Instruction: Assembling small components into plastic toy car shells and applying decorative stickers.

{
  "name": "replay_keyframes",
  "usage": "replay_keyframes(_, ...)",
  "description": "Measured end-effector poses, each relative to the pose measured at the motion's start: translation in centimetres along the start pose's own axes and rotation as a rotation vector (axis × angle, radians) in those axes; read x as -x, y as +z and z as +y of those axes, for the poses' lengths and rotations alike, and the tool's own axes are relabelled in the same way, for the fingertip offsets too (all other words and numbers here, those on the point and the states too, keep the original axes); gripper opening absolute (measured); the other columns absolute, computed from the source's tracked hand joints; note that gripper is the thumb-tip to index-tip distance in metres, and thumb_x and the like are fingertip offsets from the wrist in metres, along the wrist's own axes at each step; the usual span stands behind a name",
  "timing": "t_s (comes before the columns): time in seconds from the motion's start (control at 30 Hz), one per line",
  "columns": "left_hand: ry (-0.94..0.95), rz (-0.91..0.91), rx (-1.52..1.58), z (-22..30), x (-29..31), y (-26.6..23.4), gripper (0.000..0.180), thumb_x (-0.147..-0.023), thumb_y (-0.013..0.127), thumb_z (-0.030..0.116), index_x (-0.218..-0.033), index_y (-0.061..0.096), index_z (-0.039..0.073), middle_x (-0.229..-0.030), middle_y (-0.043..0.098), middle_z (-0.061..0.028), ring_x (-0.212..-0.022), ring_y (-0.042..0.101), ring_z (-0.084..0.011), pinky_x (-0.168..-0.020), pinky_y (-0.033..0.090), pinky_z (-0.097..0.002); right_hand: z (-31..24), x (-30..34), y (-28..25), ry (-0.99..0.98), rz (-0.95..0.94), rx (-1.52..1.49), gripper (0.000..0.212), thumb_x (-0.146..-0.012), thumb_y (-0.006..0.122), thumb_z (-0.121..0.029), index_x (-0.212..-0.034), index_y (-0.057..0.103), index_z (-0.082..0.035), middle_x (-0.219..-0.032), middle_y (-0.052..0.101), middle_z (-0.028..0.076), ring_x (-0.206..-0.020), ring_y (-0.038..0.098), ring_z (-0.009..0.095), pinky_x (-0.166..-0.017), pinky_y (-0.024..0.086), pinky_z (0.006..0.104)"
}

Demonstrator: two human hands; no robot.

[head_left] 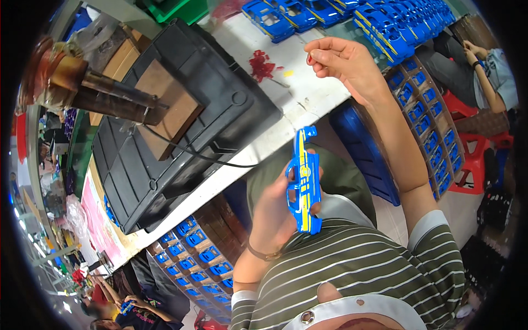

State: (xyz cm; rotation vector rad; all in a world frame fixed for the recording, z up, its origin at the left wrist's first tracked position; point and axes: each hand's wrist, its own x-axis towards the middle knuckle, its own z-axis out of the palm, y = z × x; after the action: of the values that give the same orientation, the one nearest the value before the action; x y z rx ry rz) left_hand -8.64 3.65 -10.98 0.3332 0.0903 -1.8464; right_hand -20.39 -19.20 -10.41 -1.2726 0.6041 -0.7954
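Observation:
My left hand grips a blue toy car body with yellow markings, held on edge in front of my striped shirt. Above the white tabletop, my right hand is closed in a pinch on a small red piece. Just left of that hand, a loose heap of small red pieces lies on the table, with a yellow bit beside it. Further back stand rows of similar blue car bodies.
A large black plastic bin occupies the left of the white table, under a metal-shafted device with a brown block. Trays of blue car bodies sit below the table; another tray stands right. Other people sit at far right and lower left.

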Motion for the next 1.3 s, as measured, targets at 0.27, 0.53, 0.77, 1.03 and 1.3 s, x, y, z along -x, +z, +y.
replay_keyframes(0.27,0.063,0.139,-0.001,-0.7,-2.1,2.2,0.056,-0.088,0.049,0.032,-0.131,0.036,-0.001,-0.111,0.051,-0.0176,-0.085,0.055,-0.029,-0.069,0.049,-0.0355,-2.8,5.0,0.1,-0.094,0.053,0.012,0.021,-0.086,0.062,-0.012,-0.099,0.065,0.004,-0.085,0.065,0.009,-0.076,0.063,0.011,-0.068,0.054,0.0219)
replay_keyframes(0.53,0.078,0.084,0.086,-1.0,-3.7,2.0,0.037,-0.094,0.049,0.03,-0.117,0.052,0.001,-0.108,0.06,-0.0183,-0.097,0.062,-0.0306,-0.08,0.054,-0.0461,-3.6,7.3,-0.5,-0.054,0.105,0.0,0.02,-0.085,0.064,-0.013,-0.096,0.065,0.004,-0.081,0.065,0.008,-0.067,0.062,0.009,-0.061,0.053,0.0198)
replay_keyframes(0.77,0.193,0.166,-0.029,-1.9,-5.1,3.5,0.031,-0.091,0.056,0.031,-0.111,0.056,0.007,-0.107,0.062,-0.0101,-0.096,0.063,-0.0216,-0.082,0.054,-0.0395,-4.1,9.2,-0.4,-0.081,0.142,0.048,0.02,-0.087,0.061,-0.014,-0.092,0.063,0.005,-0.083,0.064,0.007,-0.074,0.061,0.01,-0.068,0.051,0.0221)
replay_keyframes(1.03,0.264,0.309,-0.246,-2.6,-6.3,4.7,0.035,-0.088,0.059,0.034,-0.107,0.055,0.005,-0.094,0.061,-0.0051,-0.087,0.063,-0.0178,-0.079,0.056,-0.0352,-4.8,14.3,0.5,-0.16,0.003,0.297,0.012,-0.091,0.05,-0.008,-0.086,0.053,0.002,-0.114,0.051,0.009,-0.09,0.051,0.01,-0.08,0.043,0.0242)
replay_keyframes(1.3,0.278,0.303,-0.386,-3.3,-6.1,4.5,0.034,-0.089,0.059,0.035,-0.106,0.057,0.007,-0.095,0.063,-0.0061,-0.086,0.063,-0.0148,-0.075,0.055,-0.031,-4.6,15.7,1.4,-0.214,0.026,0.424,0.005,-0.087,0.053,-0.003,-0.085,0.052,0.002,-0.108,0.05,0.009,-0.088,0.054,0.012,-0.078,0.046,0.0241)
